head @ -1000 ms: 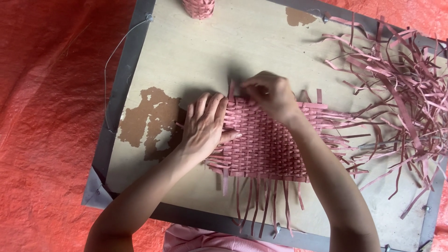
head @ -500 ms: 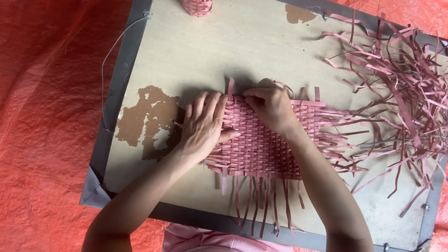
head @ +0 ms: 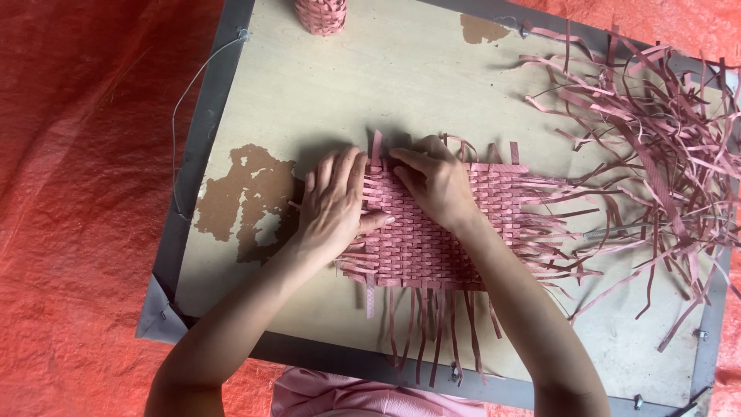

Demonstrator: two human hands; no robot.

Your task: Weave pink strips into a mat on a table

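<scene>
My left hand (head: 333,205) lies flat with the fingers spread a little, pressing down on the left edge of the pink woven mat of flat strips (head: 432,224); my right hand (head: 436,181) rests on the mat's upper left part, fingers curled and pointing left, fingertips close to the top corner, though I cannot tell whether they pinch a strip or only press on it.

Under everything spreads an orange-red plastic sheet (head: 77,193). On it sits a pale wooden board with a grey metal frame (head: 386,85), its surface worn brown in a patch just left of my left hand. The mat lies near the middle of the board, its long axis running left to right. Loose ends stick out on every side: long ones trail down toward me and others run off to the right.

Those right-hand ends reach into a tangled heap of loose pink strips (head: 656,131) over the board's right side. At the board's far edge stands a small pink woven cylinder (head: 320,14), well apart from my hands.
</scene>
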